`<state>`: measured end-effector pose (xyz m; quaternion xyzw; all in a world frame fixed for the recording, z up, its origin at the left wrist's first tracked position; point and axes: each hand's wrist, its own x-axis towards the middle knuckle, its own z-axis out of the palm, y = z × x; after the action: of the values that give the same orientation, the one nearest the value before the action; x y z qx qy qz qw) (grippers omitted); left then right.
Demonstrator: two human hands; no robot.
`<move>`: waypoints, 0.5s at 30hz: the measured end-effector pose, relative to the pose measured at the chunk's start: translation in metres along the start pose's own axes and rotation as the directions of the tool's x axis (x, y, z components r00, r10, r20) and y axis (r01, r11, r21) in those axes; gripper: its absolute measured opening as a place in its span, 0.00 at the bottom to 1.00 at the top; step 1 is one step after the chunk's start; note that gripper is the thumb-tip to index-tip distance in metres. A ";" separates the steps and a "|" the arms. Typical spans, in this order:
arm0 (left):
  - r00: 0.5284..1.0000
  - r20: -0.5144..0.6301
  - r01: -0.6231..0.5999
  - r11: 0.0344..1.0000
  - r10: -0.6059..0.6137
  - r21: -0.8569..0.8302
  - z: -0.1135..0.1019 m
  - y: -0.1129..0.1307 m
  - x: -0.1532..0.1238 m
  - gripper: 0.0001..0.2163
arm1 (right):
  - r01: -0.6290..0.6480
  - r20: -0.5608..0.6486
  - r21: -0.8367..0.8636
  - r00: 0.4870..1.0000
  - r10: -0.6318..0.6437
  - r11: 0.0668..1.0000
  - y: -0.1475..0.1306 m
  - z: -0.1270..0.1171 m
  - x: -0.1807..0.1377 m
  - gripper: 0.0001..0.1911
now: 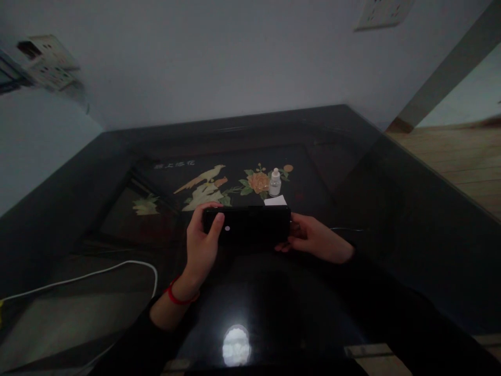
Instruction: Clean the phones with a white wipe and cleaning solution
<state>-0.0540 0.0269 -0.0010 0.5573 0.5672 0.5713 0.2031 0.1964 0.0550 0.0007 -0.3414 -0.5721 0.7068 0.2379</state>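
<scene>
A black smartphone [254,224] is held sideways above the dark table, its face dark except for a small round white striped mark near the left end. My left hand [203,235] grips that end, thumb across the front and fingers behind. At the other end, my right hand [313,235] has its fingers curled against the phone's edge; what lies between them is partly hidden. Just beyond the phone, a white piece of paper or card [275,200] shows in part. Behind it a small clear dropper bottle [275,185] with a white top stands upright.
The glossy black table [250,297] bears a painted bird and flower design [205,183]. A white cable [97,272] curves across its left side. To the right of my right hand runs a thin wire [348,228]. Walls border the table's far and left edges.
</scene>
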 end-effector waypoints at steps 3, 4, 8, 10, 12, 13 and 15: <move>0.997 -0.011 -0.078 0.995 0.079 0.058 -0.002 0.003 -0.001 0.07 | 0.004 -0.018 -0.022 1.000 -0.005 1.000 0.001 0.001 0.000 0.19; 0.996 -0.015 -0.090 0.994 0.091 0.066 -0.003 0.004 -0.001 0.07 | 0.007 -0.024 -0.030 1.000 -0.007 1.000 0.001 0.002 0.000 0.18; 0.994 -0.014 -0.107 0.992 0.108 0.067 -0.004 0.008 -0.001 0.07 | 0.017 -0.049 -0.054 0.999 -0.020 0.998 0.003 0.004 0.000 0.17; 0.995 -0.005 -0.099 0.994 0.099 0.051 -0.004 0.008 -0.001 0.07 | 0.026 -0.065 -0.063 0.997 -0.030 0.998 0.004 0.006 0.001 0.16; 0.997 -0.003 -0.076 0.997 0.076 0.007 -0.004 0.007 0.000 0.07 | 0.037 -0.081 -0.072 0.996 -0.043 0.997 0.005 0.008 0.001 0.15; 0.998 -0.007 -0.062 0.998 0.062 -0.024 -0.004 0.006 0.001 0.07 | 0.042 -0.086 -0.076 0.995 -0.048 0.996 0.005 0.009 0.001 0.15; 0.999 -0.016 -0.030 0.996 0.028 -0.080 -0.004 0.004 0.002 0.08 | 0.051 -0.088 -0.081 0.994 -0.058 0.995 0.005 0.011 0.001 0.15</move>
<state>-0.0563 0.0252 0.0046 0.5526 0.5371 0.6007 0.2129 0.1878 0.0471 -0.0031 -0.3663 -0.5970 0.6610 0.2690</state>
